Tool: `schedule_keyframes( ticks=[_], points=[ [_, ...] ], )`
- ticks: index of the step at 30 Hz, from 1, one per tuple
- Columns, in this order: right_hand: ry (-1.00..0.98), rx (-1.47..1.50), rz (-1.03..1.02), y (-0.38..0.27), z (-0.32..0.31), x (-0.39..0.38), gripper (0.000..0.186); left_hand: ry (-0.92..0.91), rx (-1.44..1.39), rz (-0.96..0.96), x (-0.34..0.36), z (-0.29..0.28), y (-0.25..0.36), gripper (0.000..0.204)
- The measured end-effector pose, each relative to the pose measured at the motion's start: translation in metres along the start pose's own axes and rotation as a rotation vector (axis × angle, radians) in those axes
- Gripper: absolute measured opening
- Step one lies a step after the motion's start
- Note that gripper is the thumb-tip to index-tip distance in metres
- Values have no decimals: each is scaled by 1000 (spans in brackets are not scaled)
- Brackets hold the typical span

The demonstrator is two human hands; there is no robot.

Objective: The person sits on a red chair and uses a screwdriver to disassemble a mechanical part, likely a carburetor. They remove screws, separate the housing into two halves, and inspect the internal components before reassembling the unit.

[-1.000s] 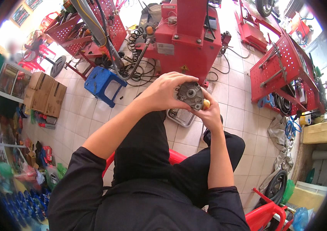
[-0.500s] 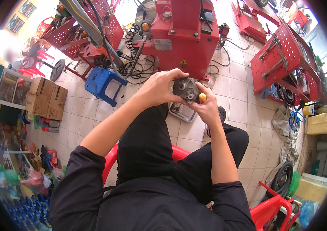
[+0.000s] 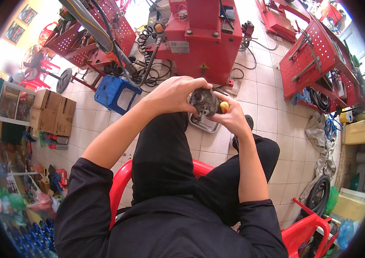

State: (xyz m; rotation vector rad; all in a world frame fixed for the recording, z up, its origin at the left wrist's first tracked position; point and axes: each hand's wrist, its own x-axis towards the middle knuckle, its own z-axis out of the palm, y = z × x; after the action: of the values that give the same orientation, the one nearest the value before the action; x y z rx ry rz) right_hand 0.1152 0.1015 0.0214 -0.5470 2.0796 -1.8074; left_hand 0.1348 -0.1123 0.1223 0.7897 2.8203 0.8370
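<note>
My left hand [image 3: 176, 94] grips a greasy grey metal housing [image 3: 204, 102] from the left, thumb low and fingers over its top. My right hand [image 3: 233, 117] closes on the housing's right side and also has a yellow object [image 3: 224, 105], seemingly a tool handle, in its fingers; the rest of that object is hidden. Beneath the housing, over the floor, lies a shallow metal tray [image 3: 208, 128] with small parts, partly covered by my hands. My legs in black trousers are either side, on a red chair [image 3: 120, 182].
A red machine [image 3: 204, 51] with hoses stands ahead. A blue stool [image 3: 109, 94], cardboard boxes [image 3: 53, 112] and a red cart [image 3: 73, 41] are leftward. A perforated red trolley [image 3: 307, 69], tyres [image 3: 317, 195] and a crumpled grey cover [image 3: 315, 137] are rightward.
Both hands have shifted slightly up and left with the housing, which has turned and tilted, showing more of its side. The view has shifted a little too.
</note>
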Motion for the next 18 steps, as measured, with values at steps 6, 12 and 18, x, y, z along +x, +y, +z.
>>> schedule_keyframes(
  ticks=[6, 12, 18],
  points=[
    [240, -401, -99, -27, 13, -3, 55, 163, -49, -81, -6, 14, -6, 57],
    [258, -460, -22, -37, 15, -7, 58, 186, -64, -6, -7, 16, -13, 56],
    [311, -481, -62, -27, 6, -3, 58, 331, -254, -53, -30, -2, -44, 64]
  ],
)
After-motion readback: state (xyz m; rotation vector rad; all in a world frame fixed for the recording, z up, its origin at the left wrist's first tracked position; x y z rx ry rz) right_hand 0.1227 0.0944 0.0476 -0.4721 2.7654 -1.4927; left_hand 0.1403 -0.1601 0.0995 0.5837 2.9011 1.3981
